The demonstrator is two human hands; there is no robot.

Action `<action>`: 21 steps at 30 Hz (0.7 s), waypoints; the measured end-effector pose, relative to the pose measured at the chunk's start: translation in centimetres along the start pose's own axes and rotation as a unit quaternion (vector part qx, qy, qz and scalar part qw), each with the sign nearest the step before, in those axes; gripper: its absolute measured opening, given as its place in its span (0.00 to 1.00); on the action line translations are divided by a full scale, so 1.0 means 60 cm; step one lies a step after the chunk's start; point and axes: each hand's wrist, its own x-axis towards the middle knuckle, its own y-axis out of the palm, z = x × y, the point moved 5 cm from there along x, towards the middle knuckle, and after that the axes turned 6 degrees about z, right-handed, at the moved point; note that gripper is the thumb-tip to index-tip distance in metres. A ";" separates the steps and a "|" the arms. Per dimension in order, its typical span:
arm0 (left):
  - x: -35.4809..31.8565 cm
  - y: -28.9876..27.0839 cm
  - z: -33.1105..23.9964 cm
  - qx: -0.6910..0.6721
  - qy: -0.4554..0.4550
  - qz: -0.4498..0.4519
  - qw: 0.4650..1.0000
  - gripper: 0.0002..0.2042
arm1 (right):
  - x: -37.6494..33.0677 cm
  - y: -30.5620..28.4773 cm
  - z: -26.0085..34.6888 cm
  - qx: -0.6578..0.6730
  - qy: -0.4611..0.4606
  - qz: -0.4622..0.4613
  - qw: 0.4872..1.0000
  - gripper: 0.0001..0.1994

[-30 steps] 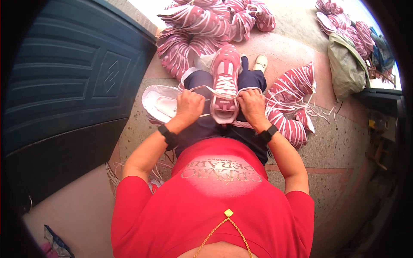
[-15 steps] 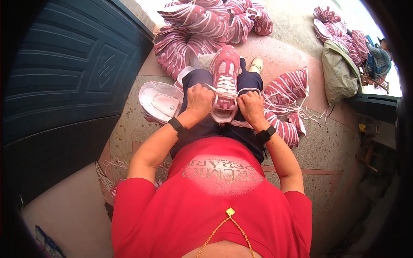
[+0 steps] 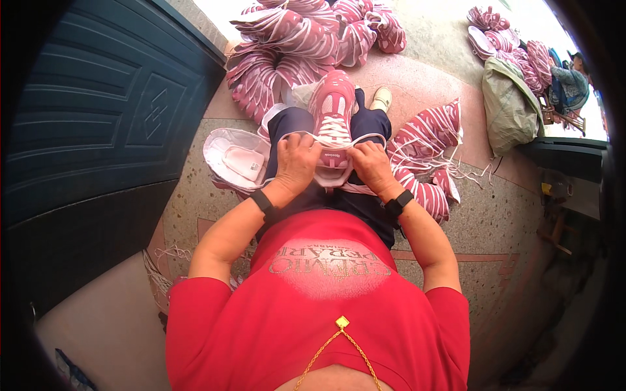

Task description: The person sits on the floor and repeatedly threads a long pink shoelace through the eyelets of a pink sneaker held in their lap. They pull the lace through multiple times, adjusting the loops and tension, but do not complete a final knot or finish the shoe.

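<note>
A pink shoe upper (image 3: 333, 104) rests on my lap between my knees, its toe pointing away from me. White shoelaces (image 3: 333, 128) cross its front. My left hand (image 3: 297, 160) is closed at the left of the ankle opening, fingertips pinching a lace end. Opposite it, my right hand (image 3: 373, 167) pinches the other lace end by the right edge of the opening. The lace curves outward past each hand and over my thighs. Both hands sit just above the padded collar and partly cover it.
Stacked pink-and-white uppers (image 3: 277, 55) lie on the floor ahead. More striped uppers (image 3: 427, 140) with loose laces lie right of my leg, and a pale upper (image 3: 236, 159) left. A dark blue door (image 3: 98, 111) stands at left. A sack (image 3: 512, 107) and a seated person are far right.
Both hands have moved inward over the shoe's opening, and the lace between them now runs across the top of the tongue. The whole view has shifted slightly.
</note>
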 end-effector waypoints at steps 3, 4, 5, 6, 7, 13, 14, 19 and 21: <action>0.016 0.010 -0.016 0.087 0.063 0.101 0.989 0.05 | 0.010 0.006 0.008 -0.106 0.005 0.093 0.990 0.06; 0.023 0.011 -0.019 0.109 0.086 0.116 0.984 0.05 | 0.015 0.001 0.012 -0.132 -0.004 0.088 0.987 0.05; 0.031 0.007 -0.021 0.092 0.109 0.114 0.983 0.03 | 0.023 -0.002 0.017 -0.108 -0.014 0.080 0.991 0.03; 0.041 -0.001 -0.012 -0.015 0.087 0.099 0.991 0.02 | 0.030 -0.013 0.017 -0.069 0.005 0.037 0.997 0.02; 0.054 -0.010 -0.001 -0.125 0.066 0.075 0.987 0.02 | 0.041 -0.023 0.016 -0.028 0.023 -0.005 0.999 0.02; 0.145 0.037 0.088 -0.530 -0.201 0.122 0.815 0.07 | 0.143 -0.054 -0.020 0.164 0.143 -0.068 0.974 0.07; 0.157 0.045 0.107 -0.505 -0.197 0.123 0.831 0.07 | 0.156 -0.053 -0.037 0.175 0.196 -0.032 0.964 0.08; 0.055 0.042 0.291 -0.280 -0.278 0.022 0.919 0.11 | 0.086 -0.086 -0.087 0.176 0.250 -0.005 0.952 0.07; -0.038 0.006 0.361 0.018 -0.289 0.051 0.956 0.16 | 0.018 -0.072 -0.078 0.193 0.204 0.088 0.956 0.06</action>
